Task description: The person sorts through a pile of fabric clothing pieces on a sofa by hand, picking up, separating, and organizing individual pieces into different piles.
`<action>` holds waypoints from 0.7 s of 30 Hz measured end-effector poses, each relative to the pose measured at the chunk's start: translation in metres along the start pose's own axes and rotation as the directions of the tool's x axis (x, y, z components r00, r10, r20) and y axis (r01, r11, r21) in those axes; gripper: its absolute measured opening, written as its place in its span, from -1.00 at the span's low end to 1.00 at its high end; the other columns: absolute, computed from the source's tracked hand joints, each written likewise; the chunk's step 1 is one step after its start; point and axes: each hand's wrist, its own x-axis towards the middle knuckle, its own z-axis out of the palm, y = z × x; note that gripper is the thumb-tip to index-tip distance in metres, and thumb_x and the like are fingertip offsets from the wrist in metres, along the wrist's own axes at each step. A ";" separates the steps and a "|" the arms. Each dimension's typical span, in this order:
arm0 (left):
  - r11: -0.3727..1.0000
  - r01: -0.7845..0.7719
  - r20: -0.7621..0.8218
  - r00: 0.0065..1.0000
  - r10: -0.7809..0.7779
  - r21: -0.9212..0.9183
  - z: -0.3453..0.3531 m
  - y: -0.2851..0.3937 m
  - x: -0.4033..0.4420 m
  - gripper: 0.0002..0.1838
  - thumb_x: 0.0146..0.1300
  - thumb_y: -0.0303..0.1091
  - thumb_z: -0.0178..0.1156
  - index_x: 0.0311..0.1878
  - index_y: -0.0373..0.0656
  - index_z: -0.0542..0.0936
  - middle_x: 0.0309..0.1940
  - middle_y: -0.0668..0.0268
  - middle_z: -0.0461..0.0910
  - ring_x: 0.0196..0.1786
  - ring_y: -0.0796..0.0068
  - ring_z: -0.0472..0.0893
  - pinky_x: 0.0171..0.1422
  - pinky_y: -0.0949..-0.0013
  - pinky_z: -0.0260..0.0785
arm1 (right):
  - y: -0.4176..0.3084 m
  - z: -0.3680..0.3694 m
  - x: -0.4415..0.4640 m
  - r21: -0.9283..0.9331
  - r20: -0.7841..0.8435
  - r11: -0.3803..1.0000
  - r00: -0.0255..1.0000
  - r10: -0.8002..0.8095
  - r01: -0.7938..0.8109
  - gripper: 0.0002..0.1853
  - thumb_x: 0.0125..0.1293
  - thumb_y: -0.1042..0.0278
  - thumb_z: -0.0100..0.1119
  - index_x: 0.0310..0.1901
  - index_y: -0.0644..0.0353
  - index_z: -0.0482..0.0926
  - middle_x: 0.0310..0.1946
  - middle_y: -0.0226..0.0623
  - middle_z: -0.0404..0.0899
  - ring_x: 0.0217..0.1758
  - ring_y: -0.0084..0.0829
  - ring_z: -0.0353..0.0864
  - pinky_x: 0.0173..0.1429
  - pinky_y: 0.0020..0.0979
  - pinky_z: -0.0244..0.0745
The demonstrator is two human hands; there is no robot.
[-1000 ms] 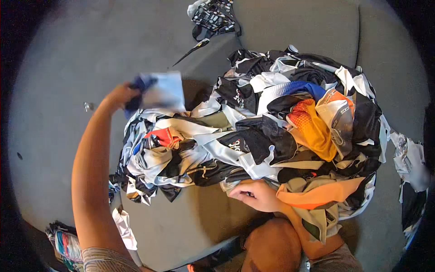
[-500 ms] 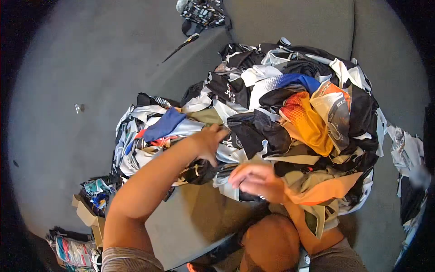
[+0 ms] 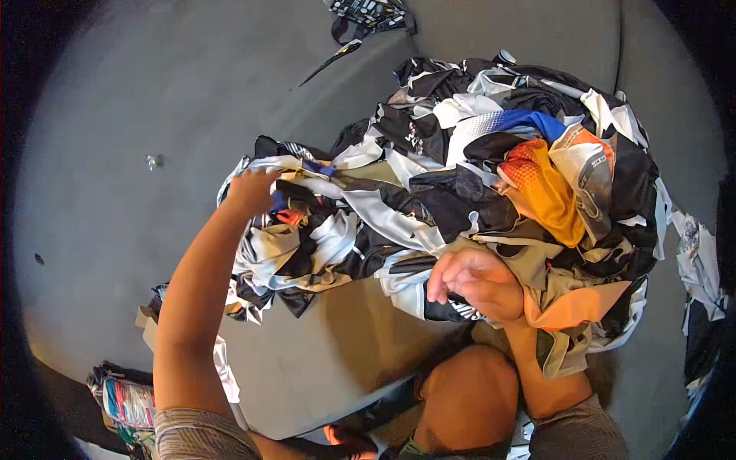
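Lower left, a bundle of striped cloth point(image 3: 126, 405) lies near the edge of the view; above and right of it, part of a cardboard box point(image 3: 146, 325) shows beside the left forearm. Higher up, a small clear object point(image 3: 155, 162) lies on the grey surface point(image 3: 100, 199), well apart from the cloth. The left hand point(image 3: 257, 190) is at the upper left margin of the heap of fabric pieces point(image 3: 452, 192), its fingers bent down onto pale cloth; whether they pinch any of it cannot be told. A blue scrap point(image 3: 318, 169) lies just right of these fingers, and a red scrap point(image 3: 290, 218) just below and right. The heap spreads between the 2 hands and beyond them, up and to the right. The right hand point(image 3: 477, 282) is at the heap's lower edge, palm partly showing, fingers loosely curled and apart from the palm, with no cloth visible within. A peach strip point(image 3: 579, 305) lies beside its wrist; above, a yellow-orange piece point(image 3: 563, 207) rests on the heap. Far right, pale cloth point(image 3: 698, 257) lies apart.
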 end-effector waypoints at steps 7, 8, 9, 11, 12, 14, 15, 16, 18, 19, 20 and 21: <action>0.783 -0.560 -0.299 0.822 0.484 -0.271 0.044 0.143 -0.063 0.11 -0.08 0.30 0.53 0.58 0.23 0.31 0.53 0.11 0.30 0.38 -0.04 0.46 0.33 -0.12 0.46 | -0.002 0.005 -0.004 -0.093 -0.104 0.983 0.984 0.146 -0.156 -0.77 0.43 0.49 0.11 0.08 0.22 0.58 -0.03 -0.02 0.61 -0.06 -0.25 0.56 0.04 -0.32 0.42; 0.761 -0.529 -0.220 0.849 0.481 -0.377 0.042 0.137 -0.051 0.04 -0.04 0.26 0.51 0.54 0.20 0.36 0.43 0.08 0.42 0.32 -0.05 0.53 0.27 -0.11 0.49 | -0.005 0.005 -0.004 -0.099 -0.104 0.982 0.983 0.151 -0.162 -0.77 0.43 0.49 0.11 0.08 0.22 0.58 -0.03 -0.02 0.61 -0.06 -0.25 0.56 0.04 -0.32 0.42; 0.733 -0.488 -0.135 0.863 0.487 -0.474 0.037 0.128 -0.033 -0.04 0.00 0.22 0.49 0.50 0.17 0.42 0.34 0.06 0.53 0.25 -0.06 0.60 0.22 -0.11 0.53 | -0.008 0.005 -0.005 -0.150 -0.133 0.966 0.973 0.191 -0.210 -0.77 0.42 0.50 0.12 0.07 0.23 0.59 -0.03 -0.04 0.61 -0.06 -0.27 0.56 0.05 -0.34 0.43; 0.838 -0.413 0.023 0.893 0.450 -0.356 0.024 0.119 -0.007 -0.17 0.04 0.12 0.45 0.42 0.14 0.50 0.17 0.05 0.63 0.12 -0.05 0.66 0.13 -0.07 0.56 | -0.010 0.008 -0.005 -0.237 -0.188 0.922 0.946 0.265 -0.305 -0.77 0.41 0.52 0.14 0.06 0.26 0.60 -0.01 -0.08 0.62 -0.05 -0.33 0.56 0.07 -0.38 0.44; 0.917 -0.335 0.171 0.912 0.373 -0.216 0.018 0.111 0.003 -0.31 0.09 0.03 0.41 0.34 0.11 0.58 -0.01 0.05 0.73 0.00 -0.04 0.72 0.04 -0.04 0.59 | -0.010 0.009 -0.002 -0.280 -0.208 0.893 0.930 0.302 -0.352 -0.77 0.40 0.53 0.15 0.05 0.27 0.60 -0.01 -0.10 0.62 -0.05 -0.36 0.57 0.09 -0.40 0.45; 0.929 -0.351 0.146 0.919 0.365 -0.118 -0.004 0.087 0.017 -0.52 0.13 -0.13 0.31 0.17 0.09 0.69 -0.27 0.08 0.76 -0.24 -0.03 0.73 -0.12 0.00 0.59 | -0.009 0.010 0.003 -0.323 -0.169 0.869 0.926 0.337 -0.375 -0.76 0.39 0.53 0.17 0.06 0.27 0.61 0.01 -0.12 0.63 -0.05 -0.38 0.57 0.09 -0.41 0.45; 0.963 -0.231 0.095 0.965 0.246 -0.141 -0.027 0.067 0.021 -0.54 0.17 -0.16 0.28 0.18 0.08 0.68 -0.24 0.10 0.76 -0.22 0.02 0.74 -0.11 0.02 0.59 | -0.008 0.011 0.003 -0.362 -0.151 0.844 0.919 0.365 -0.395 -0.75 0.38 0.53 0.19 0.07 0.27 0.62 0.02 -0.14 0.63 -0.05 -0.40 0.57 0.10 -0.43 0.45; 0.979 -0.115 0.048 0.991 0.125 -0.170 -0.050 0.045 0.025 -0.56 0.21 -0.20 0.26 0.19 0.07 0.67 -0.21 0.12 0.76 -0.20 0.06 0.74 -0.09 0.04 0.59 | -0.007 0.012 0.001 -0.398 -0.138 0.818 0.909 0.394 -0.415 -0.73 0.37 0.53 0.20 0.08 0.27 0.62 0.04 -0.16 0.64 -0.05 -0.42 0.57 0.11 -0.44 0.46; 0.961 0.118 -0.023 0.992 -0.127 -0.248 -0.077 0.003 0.030 -0.59 0.29 -0.27 0.21 0.22 0.04 0.65 -0.15 0.16 0.77 -0.16 0.16 0.75 -0.07 0.08 0.60 | -0.007 0.013 -0.003 -0.428 -0.130 0.787 0.892 0.433 -0.444 -0.72 0.36 0.53 0.22 0.09 0.27 0.63 0.06 -0.19 0.64 -0.04 -0.44 0.58 0.12 -0.45 0.46; 0.961 0.117 -0.014 0.992 -0.124 -0.251 -0.076 -0.021 0.034 -0.59 0.29 -0.27 0.21 0.22 0.04 0.65 -0.15 0.16 0.77 -0.16 0.16 0.75 -0.07 0.08 0.60 | -0.007 0.014 -0.004 -0.440 -0.096 0.780 0.887 0.451 -0.444 -0.71 0.38 0.49 0.23 0.11 0.25 0.63 0.07 -0.23 0.65 -0.02 -0.46 0.58 0.13 -0.45 0.46; 0.921 0.254 -0.183 0.931 -0.316 -0.297 -0.075 -0.048 0.036 -0.61 0.30 -0.21 0.20 0.19 0.03 0.63 -0.12 0.16 0.77 -0.12 0.09 0.75 -0.07 0.06 0.59 | -0.008 0.015 -0.004 -0.454 -0.062 0.774 0.883 0.466 -0.441 -0.70 0.39 0.45 0.25 0.14 0.23 0.63 0.08 -0.27 0.65 0.00 -0.48 0.59 0.13 -0.46 0.46; 0.855 0.369 -0.335 0.805 -0.490 -0.363 -0.072 -0.071 0.036 -0.61 0.30 -0.14 0.20 0.17 0.02 0.61 -0.09 0.16 0.78 -0.08 0.02 0.75 -0.06 0.04 0.57 | -0.009 0.016 -0.003 -0.469 -0.029 0.770 0.879 0.477 -0.433 -0.68 0.41 0.41 0.26 0.16 0.21 0.63 0.09 -0.32 0.66 0.03 -0.49 0.59 0.14 -0.46 0.46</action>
